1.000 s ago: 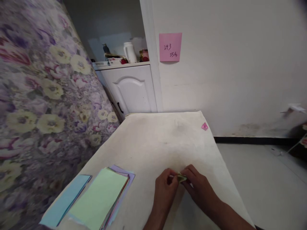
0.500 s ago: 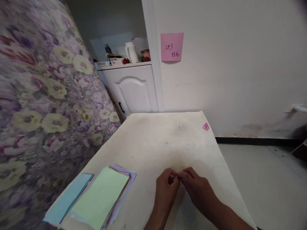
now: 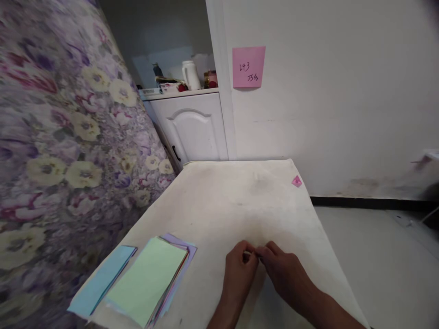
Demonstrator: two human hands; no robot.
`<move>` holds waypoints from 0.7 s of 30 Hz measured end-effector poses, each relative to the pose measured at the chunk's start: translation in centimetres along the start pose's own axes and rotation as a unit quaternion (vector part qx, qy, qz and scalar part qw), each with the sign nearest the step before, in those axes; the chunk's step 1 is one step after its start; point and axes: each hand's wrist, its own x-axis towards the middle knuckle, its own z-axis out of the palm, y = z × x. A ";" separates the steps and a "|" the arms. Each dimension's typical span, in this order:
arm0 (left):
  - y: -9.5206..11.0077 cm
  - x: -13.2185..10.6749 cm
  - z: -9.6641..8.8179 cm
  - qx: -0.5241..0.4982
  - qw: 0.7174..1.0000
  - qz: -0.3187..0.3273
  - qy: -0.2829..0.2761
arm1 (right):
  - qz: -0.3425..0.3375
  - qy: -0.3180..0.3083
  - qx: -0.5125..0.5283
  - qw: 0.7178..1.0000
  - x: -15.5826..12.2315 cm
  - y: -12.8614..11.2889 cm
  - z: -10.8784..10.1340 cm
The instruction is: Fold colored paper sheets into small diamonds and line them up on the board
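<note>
Currently, a small pale piece [image 3: 247, 252], mostly hidden, is pinched by the closed fingertips of left hand [image 3: 241, 268] and right hand [image 3: 286, 270] over the cream cloth-covered table [image 3: 219, 205]. A light-green-topped paper stack [image 3: 149, 278] and light-blue paper strips [image 3: 104, 278] are laid left; a pink diamond-shaped piece [image 3: 297, 181] is seen near far-right corner.

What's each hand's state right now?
Left hand: closed in a pinch; anything held is too hidden to tell.
Right hand: pinched closed beside it; anything held can't be told either.
</note>
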 end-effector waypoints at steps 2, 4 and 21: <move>-0.2 0.1 0.0 0.000 1.000 0.001 0.002 | 0.003 -0.001 -0.002 1.000 0.0 -0.1 -0.1; -0.2 0.2 0.0 -0.001 1.000 -0.003 0.000 | 0.007 0.000 0.003 1.000 -0.1 -0.2 -0.1; -0.3 0.4 -0.7 -0.131 0.990 -0.037 -0.019 | 0.054 0.036 0.197 0.978 -0.1 0.1 0.2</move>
